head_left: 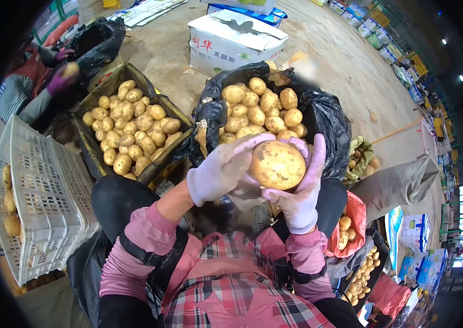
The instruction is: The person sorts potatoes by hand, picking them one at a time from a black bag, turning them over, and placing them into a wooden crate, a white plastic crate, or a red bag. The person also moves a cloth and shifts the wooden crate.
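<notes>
A large yellow potato with brown dirt specks is held up in front of my chest, between both gloved hands. My left hand, in a pale purple glove, presses against the potato's left side, its fingers partly behind it. Cupped round the right side and underneath is my right hand, closed on the same potato. Just beyond them stands a box lined with black plastic, filled with potatoes. To its left, a dark-lined crate holds many more potatoes.
A white plastic basket with potatoes stands at my left. Far left, a person in purple gloves holds a potato. A white carton sits ahead. At right are a red bag of potatoes and a crate of smaller potatoes.
</notes>
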### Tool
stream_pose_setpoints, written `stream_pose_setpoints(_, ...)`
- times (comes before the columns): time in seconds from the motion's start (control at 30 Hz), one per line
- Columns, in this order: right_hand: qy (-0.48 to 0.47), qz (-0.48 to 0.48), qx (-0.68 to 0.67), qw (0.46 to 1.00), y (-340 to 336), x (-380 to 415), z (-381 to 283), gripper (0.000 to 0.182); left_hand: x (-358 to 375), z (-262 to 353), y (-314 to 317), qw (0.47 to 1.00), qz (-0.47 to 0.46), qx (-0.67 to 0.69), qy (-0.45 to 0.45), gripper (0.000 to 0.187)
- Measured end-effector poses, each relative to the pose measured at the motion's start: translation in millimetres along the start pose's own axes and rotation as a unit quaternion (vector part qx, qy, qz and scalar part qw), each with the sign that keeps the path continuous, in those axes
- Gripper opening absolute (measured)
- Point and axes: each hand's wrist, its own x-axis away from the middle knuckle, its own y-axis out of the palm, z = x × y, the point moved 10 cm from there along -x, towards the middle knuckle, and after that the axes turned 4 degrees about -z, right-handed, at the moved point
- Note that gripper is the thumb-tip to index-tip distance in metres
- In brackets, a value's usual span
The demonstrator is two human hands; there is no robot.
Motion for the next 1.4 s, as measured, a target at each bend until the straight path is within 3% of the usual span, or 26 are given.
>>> stream_pose_setpoints(0.03, 0.011, 0.009, -0.035, 0.999, 0, 0, 1, 0.140, -1, 0, 0, 1.000, 0.010, 0.023, -0.002, 0.045)
stream_pose_setpoints(0.13, -0.011, -0.030, 0.035, 0.999, -3, -2, 3, 0.141, -4, 1, 1, 0.996, 0.008, -0.051, -0.079, 0.043)
stream_pose_setpoints(0.17, -0.023, -0.045, 0.076, 0.996, -4, -1, 4, 0.141, -6, 4, -2, 0.995, 0.022, -0.094, 0.005, 0.040)
stream_pose_setpoints(0.23, -0.044, -0.079, 0.159, 0.983, -1, 1, 4, 0.142, -2, -5, -3, 0.996, 0.017, -0.075, -0.047, 0.040)
stream_pose_setpoints(0.33, 0.044, -0.008, -0.077, 0.996, -3, 7, 15, 0.140, 2, -14, -7, 0.995, 0.014, -0.083, -0.050, 0.039)
stream_pose_setpoints(0.47, 0.146, -0.049, -0.252, 0.956, 4, 10, 36, 0.129, 7, -28, -10, 0.995, 0.047, -0.008, -0.083, 0.037)
stream_pose_setpoints(0.5, 0.130, -0.112, -0.259, 0.950, 4, 12, 44, 0.104, 9, -32, -11, 0.993, 0.055, 0.021, -0.103, 0.036)
stream_pose_setpoints(0.57, 0.176, -0.057, -0.343, 0.921, 1, 19, 55, 0.095, 14, -38, -12, 0.982, 0.054, 0.081, -0.163, 0.035)
stream_pose_setpoints(0.63, 0.207, 0.038, -0.480, 0.852, 6, 23, 67, 0.077, 12, -33, -23, 0.990, 0.087, 0.027, -0.112, 0.035)
stream_pose_setpoints(0.7, 0.248, -0.007, -0.449, 0.858, 13, 17, 79, 0.076, 15, -31, -40, 0.987, 0.126, -0.076, -0.061, 0.037)
stream_pose_setpoints(0.73, 0.272, -0.036, -0.437, 0.857, 21, 16, 87, 0.077, 12, -28, -33, 0.993, 0.099, -0.043, -0.045, 0.038)
stream_pose_setpoints(0.77, 0.308, 0.000, -0.388, 0.869, 28, 17, 87, 0.078, 9, -22, -24, 0.996, 0.079, -0.014, -0.032, 0.039)
stream_pose_setpoints(0.8, 0.345, 0.032, -0.349, 0.871, 38, 20, 89, 0.079, 11, -28, -18, 0.996, 0.048, 0.047, -0.059, 0.042)
stream_pose_setpoints(0.9, 0.370, -0.050, -0.086, 0.924, 40, 23, 112, 0.073, 27, -56, -19, 0.977, 0.010, 0.154, -0.144, 0.052)
stream_pose_setpoints(0.97, 0.317, -0.056, 0.084, 0.943, 28, 15, 112, 0.057, 33, -67, -47, 0.988, 0.074, 0.057, -0.125, 0.058)
stream_pose_setpoints(1.0, 0.206, -0.035, 0.152, 0.966, 23, 4, 113, 0.038, 42, -75, -64, 0.979, 0.122, 0.066, -0.148, 0.059)
stream_pose_setpoints(1.07, 0.162, -0.030, 0.206, 0.965, 27, -5, 102, 0.026, 74, -86, -98, 0.954, 0.213, 0.081, -0.194, 0.059)
stream_pose_setpoints(1.13, 0.139, -0.049, 0.203, 0.968, 16, -8, 112, 0.024, 113, -83, -160, 0.911, 0.343, -0.073, -0.218, 0.059)
stream_pose_setpoints(1.23, 0.212, -0.010, 0.103, 0.972, -16, -1, 144, 0.025, 174, -119, -256, 0.811, 0.472, -0.283, -0.198, 0.053)
stream_pose_setpoints(1.27, 0.228, -0.011, 0.091, 0.969, -18, -1, 148, 0.025, 178, -116, -269, 0.794, 0.480, -0.334, -0.163, 0.053)
stream_pose_setpoints(1.33, 0.257, 0.004, 0.077, 0.963, -24, -2, 148, 0.025, 168, -119, -276, 0.708, 0.384, -0.546, -0.232, 0.052)
stream_pose_setpoints(1.4, 0.205, -0.022, 0.070, 0.976, -22, -5, 150, 0.021, 180, -209, -305, 0.695, 0.270, -0.612, -0.264, 0.043)
